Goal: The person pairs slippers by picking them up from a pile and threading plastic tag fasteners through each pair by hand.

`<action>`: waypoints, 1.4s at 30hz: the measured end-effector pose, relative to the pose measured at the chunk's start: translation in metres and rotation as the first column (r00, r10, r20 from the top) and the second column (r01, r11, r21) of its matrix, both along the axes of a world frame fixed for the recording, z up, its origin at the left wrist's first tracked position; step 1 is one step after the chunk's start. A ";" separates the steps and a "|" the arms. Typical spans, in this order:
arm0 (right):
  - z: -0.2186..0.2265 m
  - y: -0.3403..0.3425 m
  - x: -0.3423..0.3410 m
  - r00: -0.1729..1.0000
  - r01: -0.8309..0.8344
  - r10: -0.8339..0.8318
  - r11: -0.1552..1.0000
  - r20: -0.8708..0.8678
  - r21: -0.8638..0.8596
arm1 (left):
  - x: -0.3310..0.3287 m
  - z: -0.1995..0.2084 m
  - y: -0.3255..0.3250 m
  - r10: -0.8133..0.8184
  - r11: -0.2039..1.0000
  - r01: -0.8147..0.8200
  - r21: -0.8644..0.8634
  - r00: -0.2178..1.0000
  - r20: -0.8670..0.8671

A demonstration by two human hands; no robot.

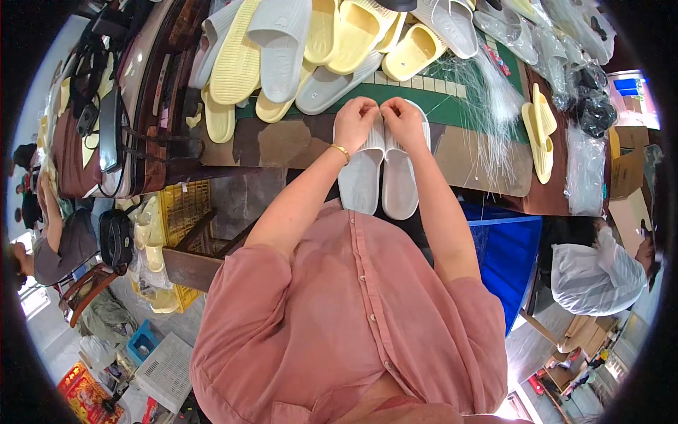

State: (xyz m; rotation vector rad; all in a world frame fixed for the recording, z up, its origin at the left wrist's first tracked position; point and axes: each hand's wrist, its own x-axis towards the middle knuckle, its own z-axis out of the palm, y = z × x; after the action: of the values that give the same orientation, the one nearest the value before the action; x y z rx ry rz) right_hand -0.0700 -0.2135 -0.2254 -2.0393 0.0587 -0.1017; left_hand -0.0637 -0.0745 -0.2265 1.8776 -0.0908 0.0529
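Observation:
A pair of light grey slide slippers stands side by side at the table's near edge, heels toward me: the left slipper (pixel 359 182) and the right slipper (pixel 400 185). Over the left slipper's strap, my left hand (pixel 357 123) is closed in a pinch. My right hand (pixel 404 125) pinches likewise above the right slipper's strap, its fingertips close to those of the left. Whatever sits between the fingers is too small to make out. To the right lies a loose bundle of thin clear plastic strands (pixel 496 92).
Yellow slippers (pixel 235 53) and grey slippers (pixel 279 53) pile up along the far side of the green mat (pixel 452 106). A yellow pair (pixel 539 134) lies at right. Below the table are a blue bin (pixel 505 247) and a yellow crate (pixel 185 219). Other people sit at both sides.

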 end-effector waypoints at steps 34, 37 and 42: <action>-0.003 -0.005 0.001 0.988 0.073 -0.029 0.956 -0.155 0.285 | 0.002 -0.002 0.005 -0.092 0.995 0.093 0.033 0.995 -0.037; -0.003 -0.006 0.002 0.991 0.044 -0.009 0.965 -0.135 0.258 | 0.002 -0.005 0.003 -0.077 0.995 0.075 0.065 0.997 0.028; -0.003 -0.005 0.002 0.994 0.012 0.010 0.981 -0.113 0.195 | 0.002 -0.007 0.001 -0.070 0.991 0.065 0.113 0.997 0.043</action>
State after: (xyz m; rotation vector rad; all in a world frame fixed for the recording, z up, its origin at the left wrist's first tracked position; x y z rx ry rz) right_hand -0.0677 -0.2183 -0.2286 -1.8474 0.1357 0.0198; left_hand -0.0614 -0.0739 -0.2338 1.9840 -0.1933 0.0464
